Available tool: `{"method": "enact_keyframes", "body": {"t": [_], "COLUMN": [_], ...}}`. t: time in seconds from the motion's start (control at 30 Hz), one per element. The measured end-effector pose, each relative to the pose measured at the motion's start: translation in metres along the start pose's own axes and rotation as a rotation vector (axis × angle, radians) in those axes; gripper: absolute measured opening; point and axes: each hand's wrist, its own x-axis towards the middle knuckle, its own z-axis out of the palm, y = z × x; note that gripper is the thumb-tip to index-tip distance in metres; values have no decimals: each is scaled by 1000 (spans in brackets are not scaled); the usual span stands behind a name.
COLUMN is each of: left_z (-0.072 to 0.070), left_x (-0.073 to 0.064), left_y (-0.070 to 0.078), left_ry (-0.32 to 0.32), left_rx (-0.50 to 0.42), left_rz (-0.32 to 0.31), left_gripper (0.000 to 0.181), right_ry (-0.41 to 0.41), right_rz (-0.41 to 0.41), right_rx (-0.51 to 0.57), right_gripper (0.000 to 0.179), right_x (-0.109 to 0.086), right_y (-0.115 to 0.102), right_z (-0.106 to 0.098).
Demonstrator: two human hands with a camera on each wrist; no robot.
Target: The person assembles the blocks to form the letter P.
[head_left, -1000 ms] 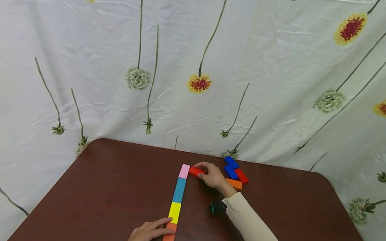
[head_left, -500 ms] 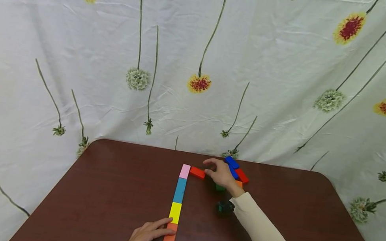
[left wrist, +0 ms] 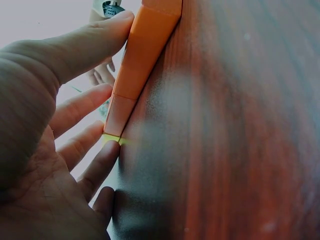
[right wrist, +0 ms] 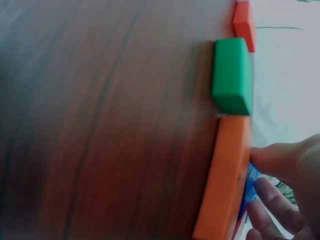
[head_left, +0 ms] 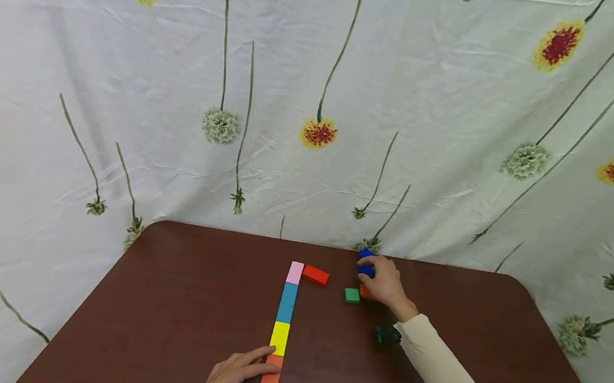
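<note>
My left hand rests along a straight row of blocks, fingers extended. In the left wrist view its thumb touches the side of an orange block, its other fingertips near a lighter orange block and a yellow block. Farther along lie a teal block and a pink block. A red block sits slantwise beside the pink end. My right hand is over the loose blocks, its thumb and forefinger parted around a blue block. A second red block there is mostly hidden.
A green block and an orange block lie just left of and below the right hand. Another blue block is at the far table edge. A flowered white cloth hangs behind the brown table.
The right hand has let go of the red block by the pink one and moved right to the blue blocks, uncovering the green block. The left hand has stayed put.
</note>
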Motion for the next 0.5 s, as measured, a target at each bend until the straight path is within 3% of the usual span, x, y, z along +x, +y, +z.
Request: {"method": "enact_keyframes", "body": {"t": [0.3,0.5], "left_z": [0,0], "left_x": [0,-1], "left_y": [1,1], "left_ry": [3,17], "left_rx": [9,17], "left_rz": [9,30], "left_gripper": [64,64], "right_ry": [-3,-55], "right_rz": [-8,0], "right_rx": [-94,-67], "right_gripper": [28,29], "right_x": [-3,-5], "right_y": [13,10], "right_z": [-3,-6]}}
